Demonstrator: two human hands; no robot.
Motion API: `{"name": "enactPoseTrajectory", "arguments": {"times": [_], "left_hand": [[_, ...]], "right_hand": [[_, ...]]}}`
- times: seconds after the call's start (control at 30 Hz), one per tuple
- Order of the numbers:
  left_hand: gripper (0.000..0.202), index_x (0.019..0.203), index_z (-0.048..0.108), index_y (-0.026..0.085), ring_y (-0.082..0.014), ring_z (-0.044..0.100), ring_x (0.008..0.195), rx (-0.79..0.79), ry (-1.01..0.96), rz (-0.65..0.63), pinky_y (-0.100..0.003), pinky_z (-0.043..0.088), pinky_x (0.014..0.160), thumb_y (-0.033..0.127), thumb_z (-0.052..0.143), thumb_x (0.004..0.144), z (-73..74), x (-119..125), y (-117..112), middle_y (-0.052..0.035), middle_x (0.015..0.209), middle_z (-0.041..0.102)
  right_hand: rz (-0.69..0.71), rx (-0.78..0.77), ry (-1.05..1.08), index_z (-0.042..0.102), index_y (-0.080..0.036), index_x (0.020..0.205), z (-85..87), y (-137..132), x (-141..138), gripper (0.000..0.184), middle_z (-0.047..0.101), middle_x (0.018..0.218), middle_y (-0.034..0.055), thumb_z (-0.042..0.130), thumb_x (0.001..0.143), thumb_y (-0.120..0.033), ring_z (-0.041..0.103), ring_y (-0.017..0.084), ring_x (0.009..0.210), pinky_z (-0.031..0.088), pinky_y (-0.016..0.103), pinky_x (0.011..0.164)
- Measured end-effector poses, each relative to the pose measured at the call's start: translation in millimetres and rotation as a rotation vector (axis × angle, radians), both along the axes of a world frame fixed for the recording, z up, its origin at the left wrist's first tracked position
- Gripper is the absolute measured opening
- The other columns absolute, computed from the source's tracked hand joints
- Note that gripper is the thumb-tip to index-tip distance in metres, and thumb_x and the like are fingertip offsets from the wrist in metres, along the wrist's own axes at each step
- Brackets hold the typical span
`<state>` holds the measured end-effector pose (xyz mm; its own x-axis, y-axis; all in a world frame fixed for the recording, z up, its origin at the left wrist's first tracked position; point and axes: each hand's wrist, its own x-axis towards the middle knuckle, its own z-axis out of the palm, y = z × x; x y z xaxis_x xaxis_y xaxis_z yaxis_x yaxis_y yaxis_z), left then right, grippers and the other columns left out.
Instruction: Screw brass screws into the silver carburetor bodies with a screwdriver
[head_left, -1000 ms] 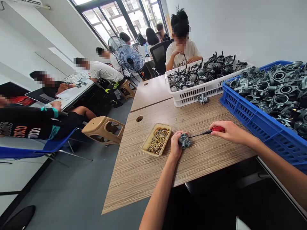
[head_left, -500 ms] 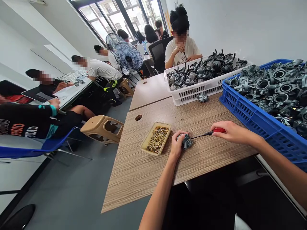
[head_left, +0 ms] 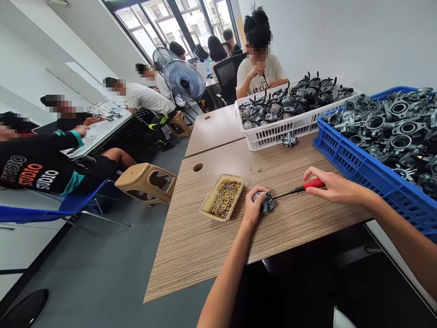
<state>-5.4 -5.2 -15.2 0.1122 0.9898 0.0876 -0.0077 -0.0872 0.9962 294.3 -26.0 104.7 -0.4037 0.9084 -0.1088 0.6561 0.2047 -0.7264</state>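
Striped woodgrain tabletop (head_left: 187, 246), pale wall (head_left: 337, 41) beyond | and clamping left hand (head_left: 253, 207), fingers and all, around knobbly grey metal casting (head_left: 269, 206), near shallow yellowish tray (head_left: 207, 205) of slim brassy bits (head_left: 225, 199) | right hand (head_left: 329, 187) arched around red-handled screwdriver (head_left: 297, 189), fingers parted, firmness impossible to tell | slatted blue crate (head_left: 362, 161) alongside, heaped with similar castings (head_left: 399, 127) | round fans (head_left: 184, 81), bright windows (head_left: 155, 23) behind
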Motion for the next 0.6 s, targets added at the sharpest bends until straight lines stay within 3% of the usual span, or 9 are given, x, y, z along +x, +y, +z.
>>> {"name": "enactPoseTrajectory", "arguments": {"times": [0.13, 0.23, 0.4, 0.6], "left_hand": [[0.031, 0.085, 0.078, 0.020, -0.0214, 0.066, 0.082, -0.004, -0.003, 0.001, -0.032, 0.051, 0.078, 0.050, 0.070, 0.085, -0.2, -0.5, 0.3, -0.0069, 0.090, 0.078], [0.030, 0.085, 0.079, 0.020, -0.0212, 0.066, 0.082, -0.008, 0.002, 0.000, -0.032, 0.051, 0.078, 0.048, 0.070, 0.086, -0.3, -0.4, 0.4, -0.0067, 0.089, 0.078], [0.029, 0.085, 0.079, 0.021, -0.0221, 0.066, 0.084, 0.004, 0.014, -0.007, -0.033, 0.051, 0.080, 0.048, 0.070, 0.085, -0.8, -0.3, 0.6, -0.0067, 0.090, 0.078], [0.028, 0.085, 0.079, 0.021, -0.0231, 0.066, 0.086, -0.007, 0.011, -0.010, -0.033, 0.051, 0.082, 0.048, 0.070, 0.085, -1.5, -0.5, 0.5, -0.0067, 0.091, 0.078]], "right_hand": [[0.010, -0.013, 0.018, 0.056, -0.028, 0.106, -1.4, -0.7, 3.4, 0.028, 0.080, 0.100, 0.0070, 0.064, 0.095, -0.053, 0.070, 0.027, 0.082, 0.049, 0.037, 0.076], [0.007, 0.018, 0.011, 0.056, -0.027, 0.099, -2.3, 0.8, 3.2, 0.028, 0.077, 0.092, 0.0051, 0.059, 0.098, -0.054, 0.069, 0.027, 0.085, 0.048, 0.037, 0.078], [-0.017, 0.058, -0.036, 0.057, -0.026, 0.087, -0.3, 1.2, -0.1, 0.039, 0.068, 0.076, 0.0018, 0.054, 0.102, -0.062, 0.060, 0.023, 0.072, 0.042, 0.035, 0.069], [-0.008, 0.057, -0.043, 0.059, -0.027, 0.091, 1.5, -0.1, 0.2, 0.034, 0.069, 0.076, 0.0017, 0.053, 0.102, -0.058, 0.061, 0.023, 0.072, 0.044, 0.035, 0.070]]}}
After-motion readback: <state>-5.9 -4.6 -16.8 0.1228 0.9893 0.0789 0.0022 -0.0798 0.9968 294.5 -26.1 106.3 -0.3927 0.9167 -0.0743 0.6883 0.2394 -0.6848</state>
